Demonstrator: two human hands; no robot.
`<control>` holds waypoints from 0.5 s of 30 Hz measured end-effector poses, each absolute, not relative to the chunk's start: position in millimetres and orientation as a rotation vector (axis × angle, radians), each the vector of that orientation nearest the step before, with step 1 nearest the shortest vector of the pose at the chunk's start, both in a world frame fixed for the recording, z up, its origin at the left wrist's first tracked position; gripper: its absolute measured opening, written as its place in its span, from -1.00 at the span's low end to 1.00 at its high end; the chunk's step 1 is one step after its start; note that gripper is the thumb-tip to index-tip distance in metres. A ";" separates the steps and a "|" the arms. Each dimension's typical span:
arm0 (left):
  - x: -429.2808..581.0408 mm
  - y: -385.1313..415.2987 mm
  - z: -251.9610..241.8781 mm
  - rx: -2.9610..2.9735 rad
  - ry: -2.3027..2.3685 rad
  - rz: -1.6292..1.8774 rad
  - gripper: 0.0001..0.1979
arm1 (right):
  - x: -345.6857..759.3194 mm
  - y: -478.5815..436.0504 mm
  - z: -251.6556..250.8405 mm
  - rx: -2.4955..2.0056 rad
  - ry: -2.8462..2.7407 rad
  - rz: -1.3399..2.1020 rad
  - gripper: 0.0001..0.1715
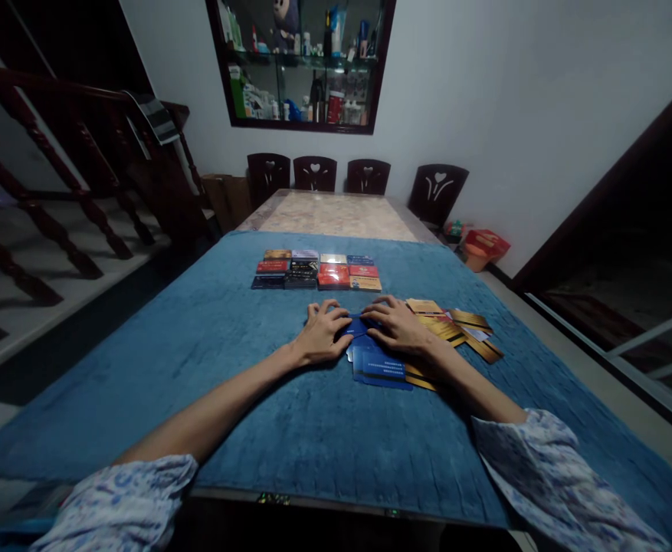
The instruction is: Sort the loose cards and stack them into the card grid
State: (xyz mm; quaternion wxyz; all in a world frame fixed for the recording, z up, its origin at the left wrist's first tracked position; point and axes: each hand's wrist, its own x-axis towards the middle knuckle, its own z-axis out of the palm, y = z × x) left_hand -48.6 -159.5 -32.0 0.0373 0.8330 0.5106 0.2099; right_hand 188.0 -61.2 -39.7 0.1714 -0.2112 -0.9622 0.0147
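Blue cards [357,326] lie between my two hands on the blue cloth. My left hand [325,333] has its curled fingers and thumb on their left edge. From the other side, my right hand [394,325] presses its bent fingers and thumb on the same cards, partly covering them. Just below my hands, more blue cards [382,366] are fanned out with printed lines on them. Gold and mixed cards [473,331] spread loosely to the right, some beneath my right forearm. How many cards my fingers hold is hidden.
Beyond my hands, neat stacks of cards [317,271] stand in rows. The blue cloth [198,345] covers the near part of the table, whose marbled top [336,211] shows behind. Dark chairs [315,173] line the far end. A stair railing [71,176] runs along the left.
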 end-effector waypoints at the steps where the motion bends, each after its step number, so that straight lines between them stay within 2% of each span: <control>1: -48.7 -159.9 -31.8 2.549 1.562 0.650 -0.65 | 188.2 -61.3 -40.9 -0.605 -2.730 0.036 -0.54; 9: -51.3 -151.8 -31.3 2.346 1.625 0.653 -0.48 | 187.1 -62.8 -46.2 -0.619 -2.687 -0.048 -0.60; 15: -53.9 -144.9 -36.0 2.280 1.650 0.677 -0.62 | 184.0 -65.4 -46.3 -0.626 -2.670 -0.070 -0.65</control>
